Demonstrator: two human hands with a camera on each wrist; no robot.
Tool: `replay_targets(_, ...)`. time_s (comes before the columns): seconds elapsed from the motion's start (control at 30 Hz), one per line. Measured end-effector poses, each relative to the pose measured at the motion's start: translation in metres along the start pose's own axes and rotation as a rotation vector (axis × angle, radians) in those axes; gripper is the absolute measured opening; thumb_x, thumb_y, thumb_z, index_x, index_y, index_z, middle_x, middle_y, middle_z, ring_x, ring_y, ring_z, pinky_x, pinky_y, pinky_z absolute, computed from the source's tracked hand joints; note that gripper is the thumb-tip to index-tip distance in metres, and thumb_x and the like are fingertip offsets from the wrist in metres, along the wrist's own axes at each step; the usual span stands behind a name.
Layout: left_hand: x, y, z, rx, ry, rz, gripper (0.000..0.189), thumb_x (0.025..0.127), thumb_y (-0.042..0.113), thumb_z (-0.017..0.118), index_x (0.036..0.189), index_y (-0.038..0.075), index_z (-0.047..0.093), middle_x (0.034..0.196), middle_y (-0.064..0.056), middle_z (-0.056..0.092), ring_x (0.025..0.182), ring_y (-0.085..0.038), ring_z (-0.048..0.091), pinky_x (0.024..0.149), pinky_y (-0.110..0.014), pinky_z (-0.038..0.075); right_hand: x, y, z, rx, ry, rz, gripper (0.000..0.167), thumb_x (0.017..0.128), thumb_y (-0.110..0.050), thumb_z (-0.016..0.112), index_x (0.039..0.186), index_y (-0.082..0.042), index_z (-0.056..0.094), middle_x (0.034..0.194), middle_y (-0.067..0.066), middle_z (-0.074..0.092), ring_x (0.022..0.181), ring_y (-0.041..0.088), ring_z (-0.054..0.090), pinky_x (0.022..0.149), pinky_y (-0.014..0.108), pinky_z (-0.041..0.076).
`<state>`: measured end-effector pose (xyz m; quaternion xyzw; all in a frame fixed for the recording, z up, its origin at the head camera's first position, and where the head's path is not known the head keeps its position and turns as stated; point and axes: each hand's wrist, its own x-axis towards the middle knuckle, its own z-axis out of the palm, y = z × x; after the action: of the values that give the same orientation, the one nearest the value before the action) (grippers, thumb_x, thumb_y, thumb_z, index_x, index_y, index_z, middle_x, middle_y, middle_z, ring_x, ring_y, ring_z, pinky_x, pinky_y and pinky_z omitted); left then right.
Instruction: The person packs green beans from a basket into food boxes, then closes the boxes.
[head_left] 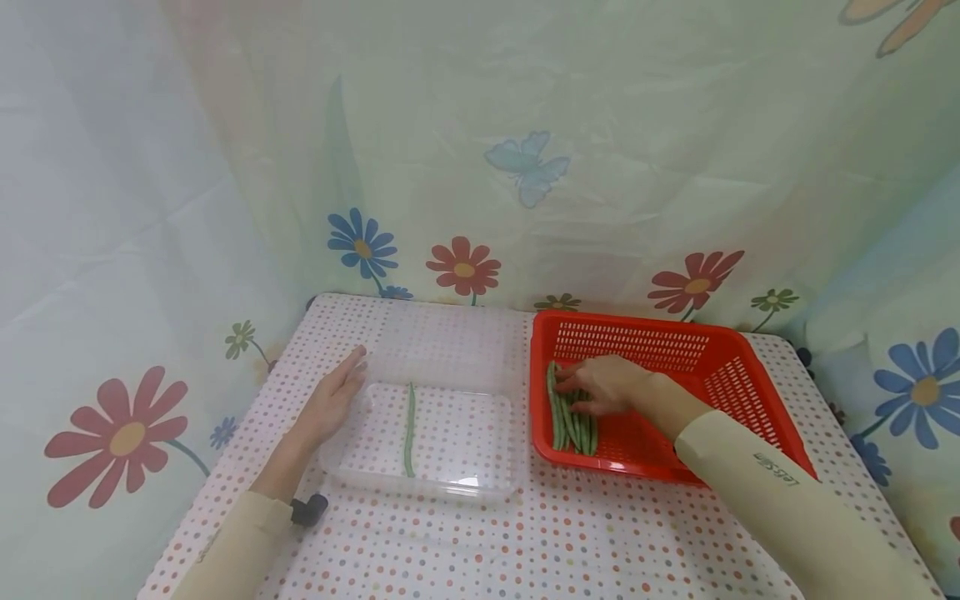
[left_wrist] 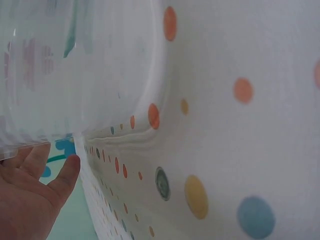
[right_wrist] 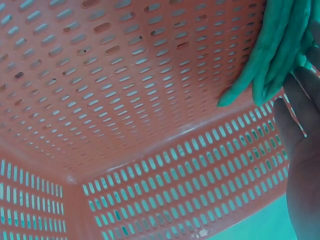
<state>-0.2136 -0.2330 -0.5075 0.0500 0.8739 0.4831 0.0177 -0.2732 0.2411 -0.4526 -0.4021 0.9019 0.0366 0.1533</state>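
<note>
A clear plastic container (head_left: 465, 437) stands on the table with its see-through lid (head_left: 450, 342) folded back behind it. One long green bean (head_left: 409, 429) lies lengthwise in the container. My left hand (head_left: 330, 404) is at the container's left side, fingers extended; the left wrist view shows the fingers (left_wrist: 62, 182) by its rim. Inside a red plastic basket (head_left: 637, 333), my right hand (head_left: 611, 383) reaches over a bunch of green beans (head_left: 573, 429) on the left side. Its fingers (right_wrist: 300, 95) touch or lie close against the beans, holding none clear of the bunch.
A dotted cloth covers the table (head_left: 420, 554). The basket's slotted walls rise around the right hand. Behind the table hangs a flower-printed curtain (head_left: 465, 167), and similar sheets hang at both sides. A dark strap piece (head_left: 309, 510) sits at the left wrist.
</note>
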Motion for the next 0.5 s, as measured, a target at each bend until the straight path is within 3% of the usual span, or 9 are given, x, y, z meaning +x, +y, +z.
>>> replay_targets(0.17,0.0009,-0.0013,0.0002,0.001,-0.001,-0.005,0.056,0.115,0.031,0.033,0.168,0.02,0.021,0.174,-0.003,0.025,0.159,-0.03,0.028,0.132,-0.052,0.022,0.0014,0.002,0.0012,-0.006,0.012,-0.036,0.042,0.093,-0.033,0.079,0.131,-0.017,0.074,0.141,0.008,0.068,0.125,0.029,0.069,0.101,0.051,0.06)
replay_targets(0.4,0.0015,-0.0015,0.0005,-0.007,-0.005,-0.005,0.056,0.115,0.031,0.034,0.168,0.02,0.021,0.174,-0.003,0.025,0.159,-0.03,0.027,0.132,-0.053,0.022,0.0034,0.0041,0.0021,0.032,0.035,-0.04,0.033,0.09,-0.029,0.083,0.12,-0.018,0.075,0.111,-0.004,0.077,0.097,0.013,0.072,0.092,0.041,0.065)
replay_targets(0.5,0.0009,-0.001,0.0003,-0.007,-0.006,-0.006,0.056,0.115,0.032,0.034,0.168,0.02,0.021,0.174,-0.003,0.025,0.16,-0.03,0.027,0.131,-0.053,0.022,0.0041,0.0041,0.0012,0.033,0.031,-0.041,0.032,0.09,-0.03,0.083,0.12,-0.019,0.076,0.112,-0.005,0.077,0.098,0.013,0.072,0.094,0.041,0.064)
